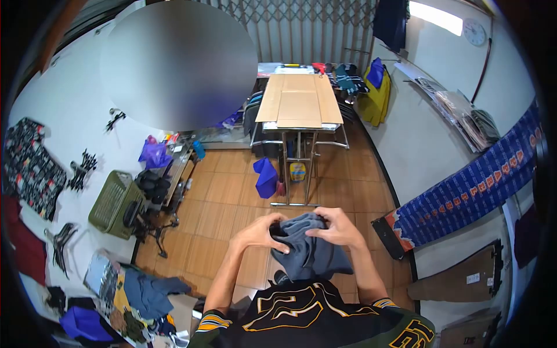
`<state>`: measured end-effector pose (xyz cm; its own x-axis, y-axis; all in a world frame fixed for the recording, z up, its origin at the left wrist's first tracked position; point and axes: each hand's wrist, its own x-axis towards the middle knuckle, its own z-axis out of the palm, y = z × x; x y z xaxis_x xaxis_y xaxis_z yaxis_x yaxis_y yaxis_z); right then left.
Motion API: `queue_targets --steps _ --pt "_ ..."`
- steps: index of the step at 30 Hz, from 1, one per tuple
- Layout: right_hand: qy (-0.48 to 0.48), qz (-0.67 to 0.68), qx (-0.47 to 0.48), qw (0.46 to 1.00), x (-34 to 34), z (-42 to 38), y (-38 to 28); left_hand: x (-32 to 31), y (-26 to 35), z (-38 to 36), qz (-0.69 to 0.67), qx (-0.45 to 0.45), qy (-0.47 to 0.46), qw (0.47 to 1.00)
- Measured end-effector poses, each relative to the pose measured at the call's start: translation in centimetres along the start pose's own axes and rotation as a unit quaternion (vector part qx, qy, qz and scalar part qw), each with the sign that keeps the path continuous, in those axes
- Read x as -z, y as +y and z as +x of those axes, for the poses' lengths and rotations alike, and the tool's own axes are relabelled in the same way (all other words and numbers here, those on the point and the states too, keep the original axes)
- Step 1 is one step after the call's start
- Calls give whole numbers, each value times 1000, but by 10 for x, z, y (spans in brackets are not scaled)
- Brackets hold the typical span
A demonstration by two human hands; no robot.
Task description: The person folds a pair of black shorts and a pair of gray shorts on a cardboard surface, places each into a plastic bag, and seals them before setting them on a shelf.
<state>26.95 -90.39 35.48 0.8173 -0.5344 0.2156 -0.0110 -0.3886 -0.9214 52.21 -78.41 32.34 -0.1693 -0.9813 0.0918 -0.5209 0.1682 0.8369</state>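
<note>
A dark grey cloth garment (311, 253) is bunched up in front of my chest, its upper edge gathered in folds and its lower part hanging loose. My left hand (262, 233) grips the gathered edge on the left, with the thumb inside the opening. On the other side my right hand (336, 227) pinches the folds between thumb and fingers. The folds hide what kind of garment it is. Below it shows the black jersey (290, 313) on my own body.
Ahead stands a metal-legged table (297, 100) topped with cardboard. A green basket (116, 206) is at the left, above a pile of clothes (148, 293). A blue banner (464, 188) leans along the right wall. A purple bag (266, 177) lies on the tiled floor (229, 185).
</note>
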Motion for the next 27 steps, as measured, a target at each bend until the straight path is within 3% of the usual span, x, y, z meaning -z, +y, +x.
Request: queue_targets --steps 1,3,4,8,11,13,18,27 --pt "24 -16 -6 1000 9 5 2 4 -13 11 -2 -4 -8 1000" --pt "66 56 -74 994 27 9 -3 9 -39 29 96 90 -54 990" --pt "94 54 -79 991 35 11 0 12 -51 35 67 47 -28 996" --pt "194 65 -46 978 61 23 32 46 -62 57 53 77 -41 995" --pt "259 80 -30 962 75 43 44 73 -61 76 14 58 30 998" --pt "284 57 -24 957 83 58 53 91 -62 95 -124 33 100 987" --pt "354 6 -11 935 108 110 69 126 -74 152 -153 -4 158 976" --pt "385 -3 54 921 187 244 94 215 -69 287 -200 -69 248 945"
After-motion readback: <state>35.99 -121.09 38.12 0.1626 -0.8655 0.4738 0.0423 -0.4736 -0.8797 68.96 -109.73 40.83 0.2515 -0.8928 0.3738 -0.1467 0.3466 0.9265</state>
